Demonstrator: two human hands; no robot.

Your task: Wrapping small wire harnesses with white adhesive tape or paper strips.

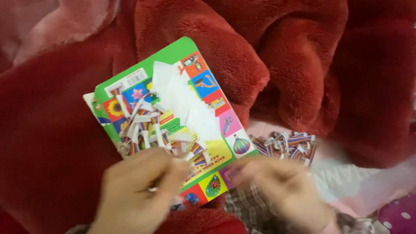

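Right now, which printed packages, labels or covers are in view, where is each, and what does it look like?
Board book cover: centre, on the red blanket, above both hands; green, rounded corners, bordered with small colourful picture squares.
Barcode label: the cover's upper left; small white rectangle.
Printed plastic bag: lower right, translucent pale, faint lettering.

A green picture book (203, 93) with small bright illustrations along its edges lies tilted on red plush fabric. A white paper sheet (182, 97) rests on its cover, beside a heap of striped, folded paper strips (149, 130), some curled upward.
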